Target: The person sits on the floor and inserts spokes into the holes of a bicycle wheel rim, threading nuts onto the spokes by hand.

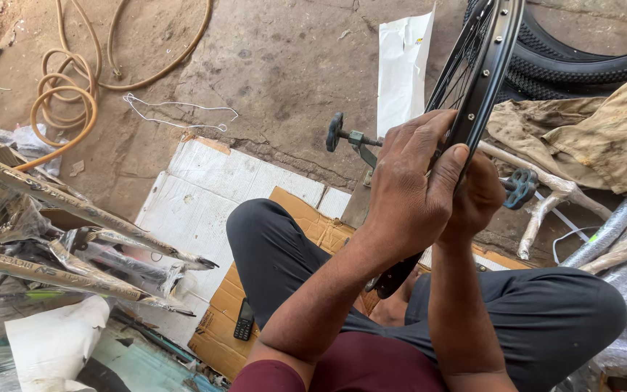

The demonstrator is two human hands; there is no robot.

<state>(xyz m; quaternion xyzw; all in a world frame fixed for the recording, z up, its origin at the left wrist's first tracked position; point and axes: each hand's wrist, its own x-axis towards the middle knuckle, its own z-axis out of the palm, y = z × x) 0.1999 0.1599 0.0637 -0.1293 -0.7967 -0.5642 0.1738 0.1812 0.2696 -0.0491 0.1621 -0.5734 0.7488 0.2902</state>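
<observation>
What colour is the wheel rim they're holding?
Black: the wheel rim, seen in the head view.

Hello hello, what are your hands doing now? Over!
Left hand and right hand both grip the black wheel rim, upright between the knees. Pedal close behind the right hand. Nothing blocking.

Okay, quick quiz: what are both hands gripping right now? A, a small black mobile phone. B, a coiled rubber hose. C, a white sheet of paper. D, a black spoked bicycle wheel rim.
D: the left hand and right hand both clasp the black wheel rim, while the hose, phone and white sheet lie apart on the ground.
</observation>
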